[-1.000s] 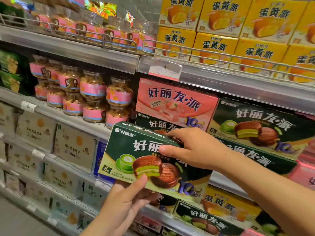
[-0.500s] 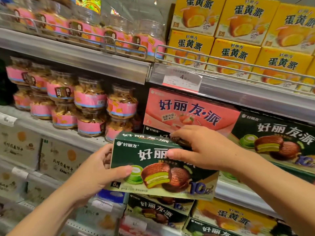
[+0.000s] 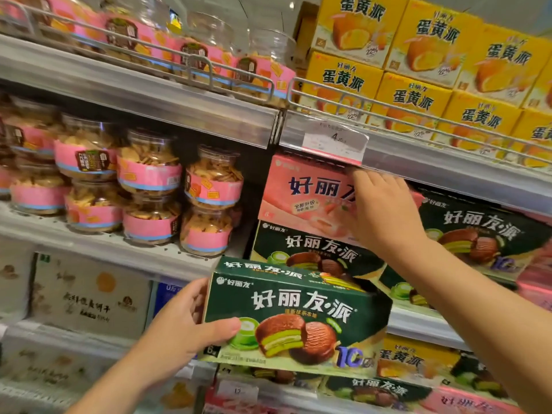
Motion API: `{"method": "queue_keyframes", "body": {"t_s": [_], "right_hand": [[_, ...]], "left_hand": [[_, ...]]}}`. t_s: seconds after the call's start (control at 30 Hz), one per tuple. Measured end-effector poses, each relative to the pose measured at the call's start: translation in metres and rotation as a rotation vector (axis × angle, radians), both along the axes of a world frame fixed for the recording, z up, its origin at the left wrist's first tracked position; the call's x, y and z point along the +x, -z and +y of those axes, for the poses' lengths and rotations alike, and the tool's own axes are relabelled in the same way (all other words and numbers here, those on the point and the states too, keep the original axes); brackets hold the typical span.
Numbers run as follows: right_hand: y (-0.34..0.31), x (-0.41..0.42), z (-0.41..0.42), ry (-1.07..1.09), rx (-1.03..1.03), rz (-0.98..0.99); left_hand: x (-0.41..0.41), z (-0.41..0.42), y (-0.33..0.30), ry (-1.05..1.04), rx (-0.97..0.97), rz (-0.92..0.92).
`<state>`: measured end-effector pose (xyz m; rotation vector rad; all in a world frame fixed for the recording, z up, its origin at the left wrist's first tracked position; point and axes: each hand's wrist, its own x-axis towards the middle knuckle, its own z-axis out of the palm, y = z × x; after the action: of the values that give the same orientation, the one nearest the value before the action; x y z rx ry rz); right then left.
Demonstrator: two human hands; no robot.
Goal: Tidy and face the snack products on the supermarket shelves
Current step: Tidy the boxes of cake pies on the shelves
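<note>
so the left hand (image 3: 179, 327) is holding a green pie box (image 3: 295, 321) by its left end, thumb across the front, out near us in front of the middle shelf (image 3: 125, 252). The right hand (image 3: 385, 210) is up on the pink box (image 3: 307, 198) stacked on another green one further back, fingers laid against its face, can't tell if they're really gripping. I'd square that pink box first, then slot the green one in label-forward, level

The held box (image 3: 298, 318) sits in front of the middle shelf (image 3: 119, 249), the left hand (image 3: 182, 327) at its left end. Behind it, the upper box (image 3: 301, 195) lies on a lower box (image 3: 307, 255); the right hand (image 3: 385, 210) rests on the upper box. Jars (image 3: 149, 186) stand to the left.
</note>
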<state>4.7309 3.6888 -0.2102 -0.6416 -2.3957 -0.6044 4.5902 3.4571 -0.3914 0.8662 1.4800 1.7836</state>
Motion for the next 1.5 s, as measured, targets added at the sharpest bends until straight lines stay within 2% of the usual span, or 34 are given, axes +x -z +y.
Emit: {"method": "queue_keyframes", "body": {"t_s": [0.17, 0.37, 0.47, 0.6, 0.77, 0.87, 1.0, 1.13, 1.33, 1.5], "right_hand": [[0.010, 0.007, -0.007, -0.051, -0.040, 0.131], [0.013, 0.020, -0.017, -0.080, 0.025, 0.059], [0.008, 0.034, -0.026, -0.074, -0.022, 0.033], [0.010, 0.063, -0.031, -0.098, -0.051, 0.098], [0.006, 0.125, -0.023, -0.140, -0.165, 0.084], [0.005, 0.182, -0.004, -0.117, -0.185, 0.079], [0.012, 0.263, 0.038, -0.077, 0.006, 0.110], [0.014, 0.333, 0.090, -0.007, -0.001, 0.099], [0.008, 0.413, 0.177, -0.072, 0.116, 0.087], [-0.001, 0.435, 0.237, -0.090, 0.076, 0.041]], "left_hand": [[-0.003, -0.001, 0.008, 0.090, -0.028, 0.003], [0.000, 0.012, 0.011, 0.139, -0.050, 0.014], [0.004, 0.024, 0.009, 0.151, -0.063, 0.048], [0.016, 0.045, 0.012, 0.218, -0.098, 0.078], [0.055, 0.080, 0.021, 0.307, -0.179, 0.150], [0.087, 0.106, 0.020, 0.387, -0.164, 0.166], [0.130, 0.142, 0.019, 0.472, -0.160, 0.140], [0.181, 0.185, 0.017, 0.493, -0.177, 0.126], [0.278, 0.262, 0.018, 0.423, -0.192, 0.148], [0.325, 0.300, 0.013, 0.359, -0.204, 0.165]]}}
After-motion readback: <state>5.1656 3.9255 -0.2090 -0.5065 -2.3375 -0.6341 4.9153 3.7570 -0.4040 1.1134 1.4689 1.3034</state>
